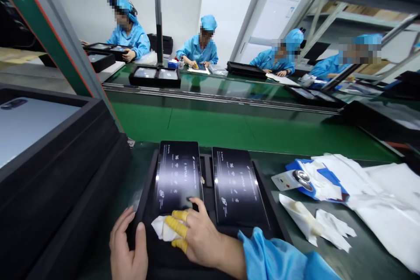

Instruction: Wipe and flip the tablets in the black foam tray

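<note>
Two tablets lie side by side in a black foam tray [262, 170], their dark faces covered with printed lettering. My right hand [201, 234], with yellow finger cots on several fingers, pinches a crumpled white wipe [161, 229] at the near end of the left tablet [179, 177]. Its index finger reaches over that tablet's lower right corner. The right tablet [238, 188] is untouched. My left hand [127, 245] rests at the tray's near left edge, thumb and fingers apart, holding nothing.
Stacked black trays [65, 175] with a tablet [36, 118] on top stand at left. Right of my tray are a blue box of wipes [316, 179], used wipes [315, 221] and white sheets [387, 201]. A green conveyor [210, 120] runs beyond; several co-workers in blue sit across it.
</note>
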The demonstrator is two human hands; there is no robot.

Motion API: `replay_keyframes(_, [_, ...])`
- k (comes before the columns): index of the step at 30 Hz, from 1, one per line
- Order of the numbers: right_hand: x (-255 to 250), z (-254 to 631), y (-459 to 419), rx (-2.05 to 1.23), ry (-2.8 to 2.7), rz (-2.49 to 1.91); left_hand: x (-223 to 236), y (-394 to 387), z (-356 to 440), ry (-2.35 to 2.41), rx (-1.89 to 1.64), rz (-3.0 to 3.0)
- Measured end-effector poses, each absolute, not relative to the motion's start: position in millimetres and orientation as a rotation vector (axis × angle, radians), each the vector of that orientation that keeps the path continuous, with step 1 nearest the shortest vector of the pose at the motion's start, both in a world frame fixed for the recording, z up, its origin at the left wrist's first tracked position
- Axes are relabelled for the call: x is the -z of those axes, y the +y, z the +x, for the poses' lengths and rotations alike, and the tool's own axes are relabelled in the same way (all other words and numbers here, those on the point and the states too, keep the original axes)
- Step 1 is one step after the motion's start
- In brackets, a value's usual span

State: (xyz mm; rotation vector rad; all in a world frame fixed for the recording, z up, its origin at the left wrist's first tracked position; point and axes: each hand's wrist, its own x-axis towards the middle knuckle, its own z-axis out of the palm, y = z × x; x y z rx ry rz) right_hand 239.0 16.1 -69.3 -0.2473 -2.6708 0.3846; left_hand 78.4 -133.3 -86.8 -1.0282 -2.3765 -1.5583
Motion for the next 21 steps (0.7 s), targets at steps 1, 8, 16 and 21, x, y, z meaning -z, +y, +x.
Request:
replay_keyframes(1, [63,240,21,-0.41,-2.636,-0.288,86,-132,79,-2.399,1.452,-1.103])
replay_keyframes(8, [11,212,140,-0.274,-2.668,-0.944,81,-110,89,-2.413,0.475,-1.674])
replay_keyframes(16, [47,232,92,-0.333,-2.733,-0.582,91,-100,77,-2.367,0.467,-1.516])
replay_keyframes(21, [73,256,44,-0.386,-2.804,-0.15,104,-100,76,-2.361,0.465,-1.574])
